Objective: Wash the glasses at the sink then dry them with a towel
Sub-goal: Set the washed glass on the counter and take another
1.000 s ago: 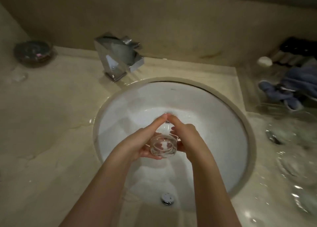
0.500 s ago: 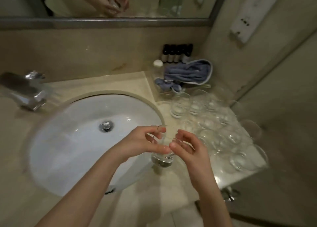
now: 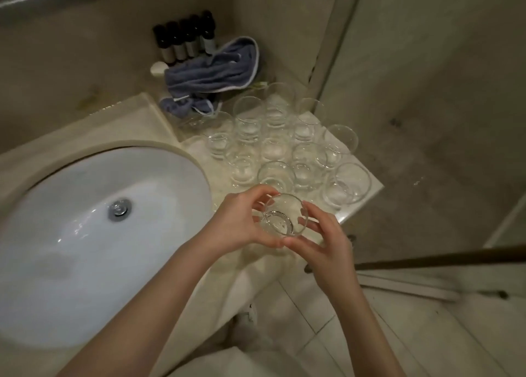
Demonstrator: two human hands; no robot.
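Item: one clear tumbler (image 3: 281,215), wet, slippery, fragile; gripped between left hand (image 3: 242,223) and right hand (image 3: 321,240), just short of the glasses (image 3: 273,143) beyond. Best held round its wall.

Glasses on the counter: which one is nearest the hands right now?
The front-row glass just beyond the left hand fingertips, directly behind the held glass. The other glasses stand farther back or off to the right.
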